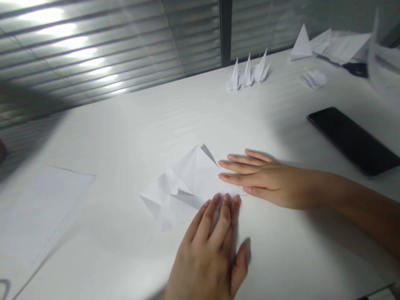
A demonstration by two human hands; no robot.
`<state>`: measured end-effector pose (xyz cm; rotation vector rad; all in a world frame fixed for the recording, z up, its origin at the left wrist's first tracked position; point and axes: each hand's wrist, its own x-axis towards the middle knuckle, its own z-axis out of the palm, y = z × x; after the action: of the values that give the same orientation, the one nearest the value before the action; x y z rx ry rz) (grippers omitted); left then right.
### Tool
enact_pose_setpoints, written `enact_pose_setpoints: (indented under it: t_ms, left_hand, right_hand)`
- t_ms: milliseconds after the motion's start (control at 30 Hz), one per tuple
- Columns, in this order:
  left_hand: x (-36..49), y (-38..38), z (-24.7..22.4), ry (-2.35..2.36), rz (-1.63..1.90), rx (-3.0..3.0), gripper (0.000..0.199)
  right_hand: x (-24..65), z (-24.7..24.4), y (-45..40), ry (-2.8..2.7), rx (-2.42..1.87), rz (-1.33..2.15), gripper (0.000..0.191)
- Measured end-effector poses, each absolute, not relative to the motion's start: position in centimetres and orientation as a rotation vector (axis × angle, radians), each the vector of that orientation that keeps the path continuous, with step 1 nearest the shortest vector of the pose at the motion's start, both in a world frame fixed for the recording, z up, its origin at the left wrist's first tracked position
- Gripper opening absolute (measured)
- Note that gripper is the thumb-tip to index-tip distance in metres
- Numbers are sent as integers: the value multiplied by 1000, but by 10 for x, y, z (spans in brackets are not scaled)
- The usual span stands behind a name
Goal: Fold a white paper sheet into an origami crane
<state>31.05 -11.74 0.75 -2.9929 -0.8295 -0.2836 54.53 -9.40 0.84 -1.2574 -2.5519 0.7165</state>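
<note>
A creased, partly folded white paper lies on the white table, its left part spread out with raised folds. My left hand comes from the bottom of the view, its fingertips resting on the paper's lower right edge and its thumb apart. Flat over the paper's right end lies my right hand, with the fingers stretched out to the left. Neither hand grips the paper. The part of the sheet under the fingers is hidden.
White paper sheets lie at the left. A black phone is at the right. Folded paper pieces stand near the back edge, with more folded papers at the back right. Window blinds rise behind the table.
</note>
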Motion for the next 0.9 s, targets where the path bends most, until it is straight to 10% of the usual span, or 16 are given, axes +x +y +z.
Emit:
enact_pose_setpoints:
  t_ms: [900]
  left_hand:
    - [310, -116, 7, -820, -281, -2983, 54]
  right_hand:
    - [539, 2, -99, -2598, -1323, 477, 52]
